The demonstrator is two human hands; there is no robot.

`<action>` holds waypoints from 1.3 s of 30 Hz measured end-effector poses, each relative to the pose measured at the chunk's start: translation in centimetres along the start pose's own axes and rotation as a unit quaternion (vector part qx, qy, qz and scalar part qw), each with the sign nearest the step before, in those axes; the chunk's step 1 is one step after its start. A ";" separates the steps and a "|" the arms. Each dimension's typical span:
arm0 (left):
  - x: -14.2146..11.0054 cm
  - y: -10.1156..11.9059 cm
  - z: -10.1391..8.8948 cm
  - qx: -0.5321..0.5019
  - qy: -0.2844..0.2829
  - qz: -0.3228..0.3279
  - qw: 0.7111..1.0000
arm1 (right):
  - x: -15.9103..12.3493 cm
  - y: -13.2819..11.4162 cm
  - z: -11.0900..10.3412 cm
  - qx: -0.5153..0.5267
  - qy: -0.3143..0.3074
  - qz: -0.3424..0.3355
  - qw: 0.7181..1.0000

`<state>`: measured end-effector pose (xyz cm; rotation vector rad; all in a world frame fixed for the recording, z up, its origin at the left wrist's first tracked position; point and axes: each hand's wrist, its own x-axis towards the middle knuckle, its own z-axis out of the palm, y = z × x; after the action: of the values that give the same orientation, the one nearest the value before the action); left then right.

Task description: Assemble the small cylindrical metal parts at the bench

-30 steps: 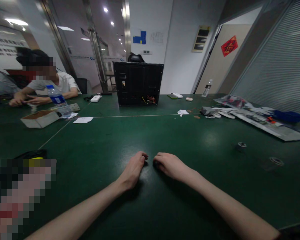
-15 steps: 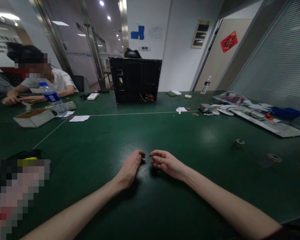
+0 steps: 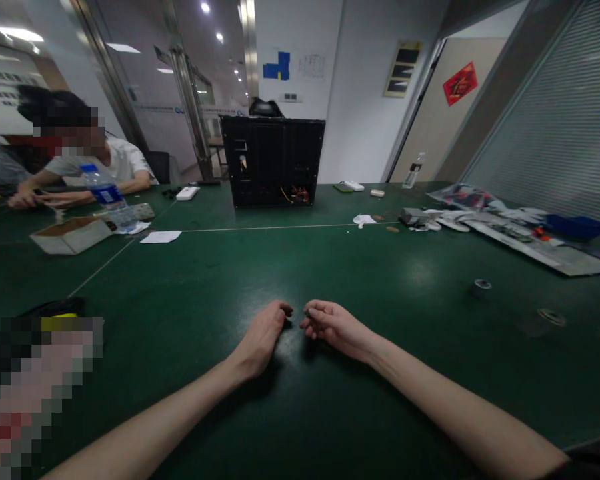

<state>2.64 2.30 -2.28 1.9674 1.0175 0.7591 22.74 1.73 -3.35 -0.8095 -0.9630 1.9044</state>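
My left hand (image 3: 263,337) rests low over the green tabletop (image 3: 240,427), its thumb and fingers bent together toward the middle. Whatever those fingertips hold, if anything, is hidden. Facing it across a narrow gap is my right hand (image 3: 337,327), with thumb and index finger pinched and the other fingers curled. A tiny dark spot shows at that pinch, too small to name. The two hands do not touch each other.
Ahead stands a black metal case (image 3: 275,160) with wires showing. At left are an open cardboard box (image 3: 73,237), a water bottle (image 3: 110,200) and a co-worker (image 3: 125,160). Two small cylinders (image 3: 481,288) stand at right, near a cluttered white board (image 3: 525,247).
The right index finger has drawn back and closed against the thumb. My left hand has stayed almost as it was. The whole view has shifted very slightly.
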 end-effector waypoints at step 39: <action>0.0 0.4 -0.2 0.073 -0.027 0.002 0.997 | 0.1 0.4 -0.2 -0.030 0.009 -0.023 0.999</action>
<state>2.63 2.23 -1.88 2.1043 1.0625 0.6460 22.75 1.72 -3.78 -0.8319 -1.0236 1.8326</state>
